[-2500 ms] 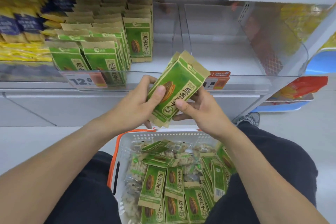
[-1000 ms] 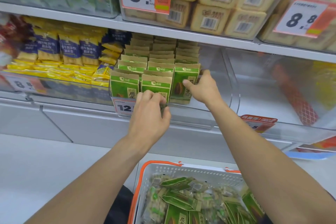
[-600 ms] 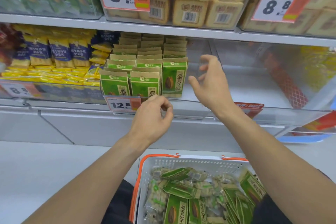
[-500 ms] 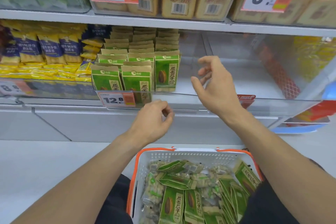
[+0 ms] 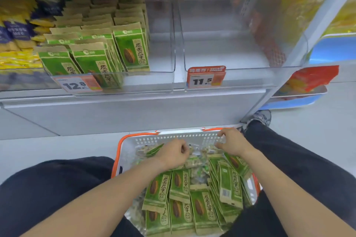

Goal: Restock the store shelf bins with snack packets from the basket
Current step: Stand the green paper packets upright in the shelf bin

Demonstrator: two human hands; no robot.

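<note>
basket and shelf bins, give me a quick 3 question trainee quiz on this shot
1. True or false: the bin behind the 11.5 price tag already holds green packets.
2. Where are both hands? A) at the shelf bin B) down in the basket C) on the floor
3. Fill in: the bin of green seed packets carries a price tag reading ____.

Key: 1 false, that bin shows no green packets. 2 B, the left hand and the right hand are both at the far end of the basket, over the packets there. 3 12.8.
</note>
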